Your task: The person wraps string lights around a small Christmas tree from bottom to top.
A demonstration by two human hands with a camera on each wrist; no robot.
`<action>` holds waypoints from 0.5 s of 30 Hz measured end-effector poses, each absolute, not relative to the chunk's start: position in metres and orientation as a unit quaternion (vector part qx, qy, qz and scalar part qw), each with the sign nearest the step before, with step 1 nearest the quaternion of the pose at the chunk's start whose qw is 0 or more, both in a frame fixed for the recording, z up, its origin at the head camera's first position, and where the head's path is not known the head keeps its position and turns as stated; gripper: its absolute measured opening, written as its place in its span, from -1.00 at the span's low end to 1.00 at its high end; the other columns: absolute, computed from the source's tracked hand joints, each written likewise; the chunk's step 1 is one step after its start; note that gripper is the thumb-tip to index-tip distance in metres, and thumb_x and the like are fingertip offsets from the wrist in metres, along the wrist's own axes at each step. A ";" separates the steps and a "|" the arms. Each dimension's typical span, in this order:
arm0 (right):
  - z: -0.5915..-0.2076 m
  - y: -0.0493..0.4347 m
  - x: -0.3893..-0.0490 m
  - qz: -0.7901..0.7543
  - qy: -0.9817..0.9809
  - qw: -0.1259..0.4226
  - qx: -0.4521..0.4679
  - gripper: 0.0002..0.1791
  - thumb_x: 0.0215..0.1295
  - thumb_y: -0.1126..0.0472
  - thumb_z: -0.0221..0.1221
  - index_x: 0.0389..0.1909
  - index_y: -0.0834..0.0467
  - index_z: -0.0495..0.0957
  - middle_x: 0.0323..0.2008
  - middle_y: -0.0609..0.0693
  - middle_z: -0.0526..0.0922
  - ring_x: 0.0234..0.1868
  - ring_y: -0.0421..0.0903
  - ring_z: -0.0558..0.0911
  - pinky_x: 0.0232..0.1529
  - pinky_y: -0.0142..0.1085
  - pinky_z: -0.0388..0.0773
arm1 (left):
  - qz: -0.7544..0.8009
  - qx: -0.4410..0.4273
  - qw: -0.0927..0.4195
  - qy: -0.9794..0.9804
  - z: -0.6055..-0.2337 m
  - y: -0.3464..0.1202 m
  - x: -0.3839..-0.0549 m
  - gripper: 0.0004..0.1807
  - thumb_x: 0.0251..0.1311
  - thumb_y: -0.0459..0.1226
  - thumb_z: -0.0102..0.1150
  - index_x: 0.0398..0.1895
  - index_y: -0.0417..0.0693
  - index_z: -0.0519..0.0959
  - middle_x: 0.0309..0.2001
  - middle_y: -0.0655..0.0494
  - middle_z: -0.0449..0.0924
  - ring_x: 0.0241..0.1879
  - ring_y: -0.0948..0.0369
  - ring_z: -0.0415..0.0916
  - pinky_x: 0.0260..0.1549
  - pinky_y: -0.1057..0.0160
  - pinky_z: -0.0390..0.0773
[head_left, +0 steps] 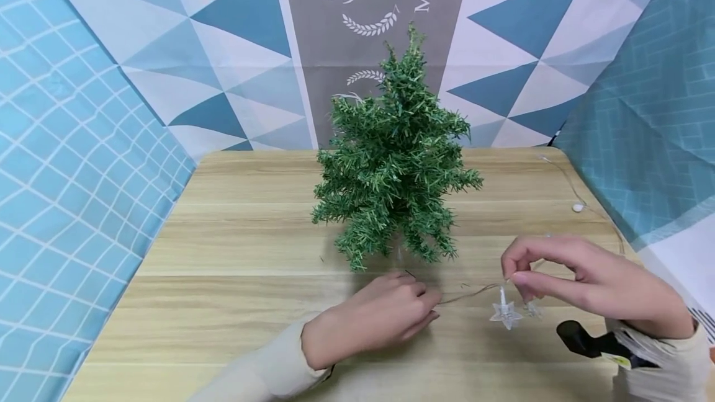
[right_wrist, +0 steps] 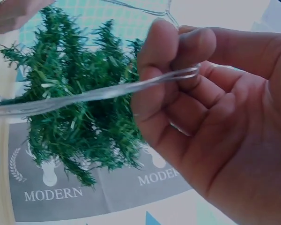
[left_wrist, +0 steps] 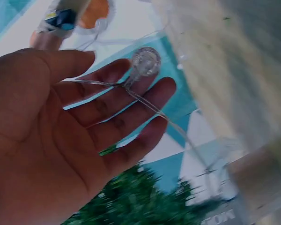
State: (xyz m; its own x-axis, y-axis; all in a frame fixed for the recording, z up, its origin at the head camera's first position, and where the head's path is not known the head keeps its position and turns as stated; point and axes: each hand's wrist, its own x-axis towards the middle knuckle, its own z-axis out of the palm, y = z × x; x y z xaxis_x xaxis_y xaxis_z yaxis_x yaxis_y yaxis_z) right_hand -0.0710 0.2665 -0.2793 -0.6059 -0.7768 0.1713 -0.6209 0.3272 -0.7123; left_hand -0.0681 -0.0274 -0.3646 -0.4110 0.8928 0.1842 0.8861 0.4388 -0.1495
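Note:
A small green artificial Christmas tree (head_left: 396,160) stands upright on the wooden table. In front of its base is my left hand (head_left: 385,309), palm down, with fingers loosely extended. The left wrist view shows the light string's thin wire (left_wrist: 152,107) lying across those fingers beside a clear bulb (left_wrist: 146,61). My right hand (head_left: 592,281) pinches the string between thumb and fingertips, off to the right of the tree. From the pinch hangs a clear star-shaped light (head_left: 506,313); another is partly hidden behind the fingers. Between the two hands the wire (head_left: 472,293) runs slightly slack.
More of the string lies along the table's right side, with a whitish bulb (head_left: 578,208) on it. A patterned cloth (head_left: 240,48) rises behind the table (head_left: 234,247), and blue cloths flank both sides. A black device (head_left: 586,339) sits at my right wrist.

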 end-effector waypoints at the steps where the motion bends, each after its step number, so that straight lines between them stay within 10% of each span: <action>1: -0.278 0.269 -0.070 -0.401 0.805 0.102 -0.425 -0.61 0.38 0.56 0.03 -0.08 -0.03 0.52 -0.32 -0.21 0.57 -0.39 -0.27 0.57 -0.40 -0.38 0.56 | 0.013 -0.528 0.120 -0.841 -0.360 -0.030 -0.066 -0.78 0.46 -0.03 0.00 -0.21 0.10 0.56 -0.35 0.29 0.63 -0.29 0.30 0.60 -0.11 0.30 0.57; 15: -0.287 0.270 -0.082 -0.564 0.711 -0.006 -0.420 -0.63 0.17 0.80 -0.04 -0.18 0.37 0.51 -0.38 0.04 0.56 -0.40 -0.16 0.56 -0.49 -0.30 0.45 | -0.024 -0.465 0.185 -0.865 -0.325 -0.052 -0.060 -0.88 0.38 -0.16 0.12 -0.20 0.03 0.58 -0.35 0.21 0.65 -0.36 0.27 0.55 -0.35 0.33 0.48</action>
